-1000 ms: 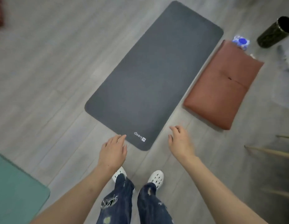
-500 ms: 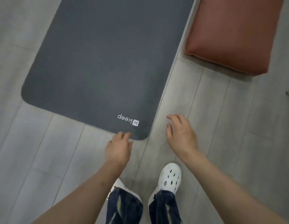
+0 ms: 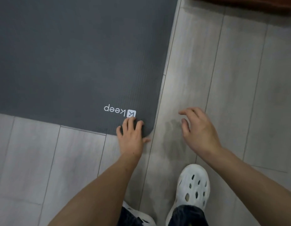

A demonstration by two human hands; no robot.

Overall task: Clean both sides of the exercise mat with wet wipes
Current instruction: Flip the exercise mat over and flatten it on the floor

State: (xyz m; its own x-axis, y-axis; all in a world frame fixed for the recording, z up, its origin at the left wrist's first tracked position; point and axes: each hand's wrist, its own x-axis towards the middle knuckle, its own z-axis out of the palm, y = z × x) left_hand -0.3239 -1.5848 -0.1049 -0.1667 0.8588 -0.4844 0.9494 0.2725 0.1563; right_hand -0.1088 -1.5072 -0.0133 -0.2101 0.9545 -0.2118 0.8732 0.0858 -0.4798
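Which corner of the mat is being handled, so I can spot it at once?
Start at the dark grey exercise mat lying flat on the pale plank floor. Follow its right edge to the rounded near corner, beside the white shoe. The left hand rests its fingers there, just below the white "keep" logo.

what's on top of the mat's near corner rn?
Left hand fingers rest on the mat corner, just covering the logo edge. Thumb lies at the corner's edge; whether it's underneath is hidden.

A white perforated clog [image 3: 192, 185] stands on the grey plank floor [image 3: 239, 79] (a brown cushion [image 3: 249, 2] shows at the top edge).
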